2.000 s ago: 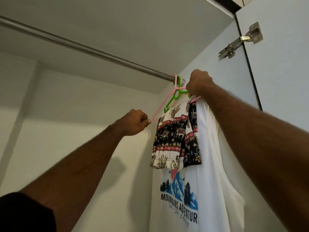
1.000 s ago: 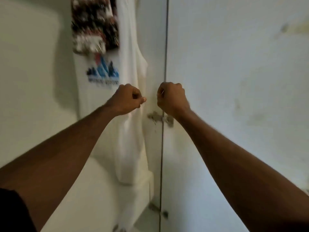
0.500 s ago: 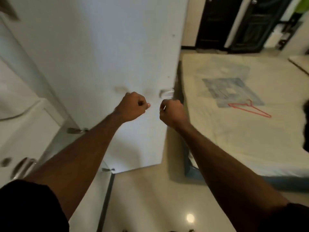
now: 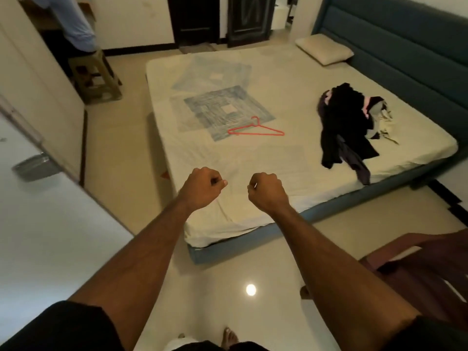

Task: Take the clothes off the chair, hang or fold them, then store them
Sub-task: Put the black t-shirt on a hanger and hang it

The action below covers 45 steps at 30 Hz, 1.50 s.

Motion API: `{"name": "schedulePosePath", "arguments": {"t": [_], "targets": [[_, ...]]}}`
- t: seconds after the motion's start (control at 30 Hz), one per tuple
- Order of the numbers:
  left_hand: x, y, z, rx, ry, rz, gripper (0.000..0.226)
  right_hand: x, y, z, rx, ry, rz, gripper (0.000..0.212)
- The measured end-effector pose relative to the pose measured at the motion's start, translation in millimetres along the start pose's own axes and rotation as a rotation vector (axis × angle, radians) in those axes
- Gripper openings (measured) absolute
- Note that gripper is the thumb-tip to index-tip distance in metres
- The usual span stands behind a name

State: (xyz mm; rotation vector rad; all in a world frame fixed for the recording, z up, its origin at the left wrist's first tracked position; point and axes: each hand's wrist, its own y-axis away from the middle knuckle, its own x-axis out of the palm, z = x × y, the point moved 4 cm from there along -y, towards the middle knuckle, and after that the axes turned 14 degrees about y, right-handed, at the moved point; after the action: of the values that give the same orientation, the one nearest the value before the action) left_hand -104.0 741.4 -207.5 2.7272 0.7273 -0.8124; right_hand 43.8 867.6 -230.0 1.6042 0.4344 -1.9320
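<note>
View swings from wardrobe to bed [image 4: 228, 211]; left hand [image 4: 200, 187], right hand [image 4: 267, 190] fisted, empty. Hanger [image 4: 255, 130], clothes [image 4: 347, 122] centre-right come next.

We face a bed [image 4: 253, 173] with pale sheet, teal headboard [image 4: 405, 34] at 2 o'clock, pillow [image 4: 324, 50] below it. Glossy floor [image 4: 222, 274] shows a light glare [image 4: 251, 289] at 6. Stool [image 4: 95, 77] at 11, dark doors [image 4: 220, 19] at 12.

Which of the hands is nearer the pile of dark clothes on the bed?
Right. The right hand hangs over the bed's near edge, with the dark clothes up and to its right. The left hand is farther left, on the right hand's far side from the pile.
</note>
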Motion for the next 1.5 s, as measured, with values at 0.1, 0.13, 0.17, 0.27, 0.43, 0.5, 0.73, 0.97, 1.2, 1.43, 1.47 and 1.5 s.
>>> {"name": "schedulePosePath", "arguments": {"t": [0.1,0.13,0.17,0.27,0.43,0.5,0.73,0.97,1.2,1.43,1.47,1.5], "targets": [[46.5,-48.0,-31.5,0.039,0.003,0.061,0.028,-15.8,-24.5,-55.5,0.072,-0.010,-0.024,0.021],[64.9,-67.5,-43.4,0.060,-0.004,0.086,0.027,-20.3,-34.4,-76.9,0.101,-0.010,-0.033,0.021],[82.6,-86.5,-54.2,0.075,-0.006,0.108,0.027,-24.9,-43.2,-97.0,0.129,-0.010,-0.038,0.022],[132.5,-140.8,-80.1,0.118,0.003,0.176,0.028,-34.1,-75.0,-153.7,0.203,-0.017,-0.059,0.022],[217.7,-247.7,-118.0,0.199,-0.007,0.284,0.029,-54.1,-145.1,-256.3,0.333,-0.001,-0.078,0.021],[252.6,-297.2,-134.2,0.219,-0.016,0.313,0.030,-62.5,-177.8,-300.6,0.396,0.008,-0.093,0.020],[350.3,-436.9,-195.5,0.262,-0.014,0.399,0.030,-98.3,-266.5,-418.9,0.534,0.018,-0.088,0.018],[426.4,-547.9,-225.9,0.234,-0.014,0.462,0.034,-109.3,-350.6,-515.1,0.594,-0.044,-0.088,0.014],[504.1,-668.2,-250.8,0.141,-0.047,0.441,0.033,-103.1,-474.5,-628.7,0.550,-0.097,-0.015,0.016],[580.5,-800.7,-275.4,-0.050,-0.104,0.374,0.033,-97.9,-612.0,-747.7,0.435,-0.139,0.063,0.018],[591.3,-818.8,-279.6,-0.071,-0.102,0.367,0.033,-96.0,-630.9,-764.2,0.430,-0.147,0.075,0.020],[601.0,-835.2,-283.8,-0.086,-0.097,0.357,0.033,-95.1,-648.5,-779.1,0.428,-0.156,0.081,0.022]]}}
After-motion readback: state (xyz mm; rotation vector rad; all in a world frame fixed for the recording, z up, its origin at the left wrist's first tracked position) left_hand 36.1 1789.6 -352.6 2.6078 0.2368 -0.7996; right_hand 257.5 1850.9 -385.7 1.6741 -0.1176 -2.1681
